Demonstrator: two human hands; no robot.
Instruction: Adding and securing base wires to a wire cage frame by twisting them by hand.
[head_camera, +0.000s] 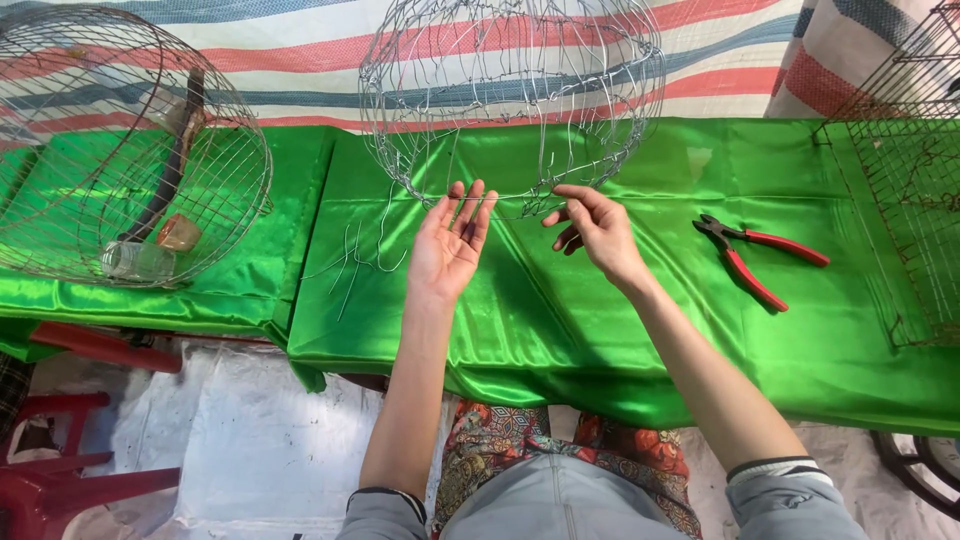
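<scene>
- Hands first: I see my left hand (450, 238) held up flat and wide open, palm toward me, fingers spread a little. Its fingertips touch a thin wire (510, 196) that runs along the bottom of the cage (510, 90). It does not grip anything.
- My right hand (592, 228) is partly curled. Its thumb and first finger pinch the same wire, just right of the left hand. The other fingers are bent under.
- The cage is round, made of thin silver wire, and sits in the middle, far from me, on the cloth (620, 330). Both hands are at its near bottom edge.
- The cloth is shiny green and covers the whole table.
- A few loose wires (362, 258) lie on the cloth just left of my left hand. They are bent and thin.
- Red pliers (760, 258) lie on the cloth to the right of my right hand, near it but not touching. Their handles are spread apart.
- A second round cage (120, 150) lies on its side at the far left. Inside it I see a dark stick (170, 170) and a clear cup (135, 260).
- A flat wire grid (910, 200) rests at the far right edge of the table.
- A striped sheet (300, 60) hangs behind the table, with red, blue and white bands.
- A red chair (50, 470) stands near left, low on the floor.
</scene>
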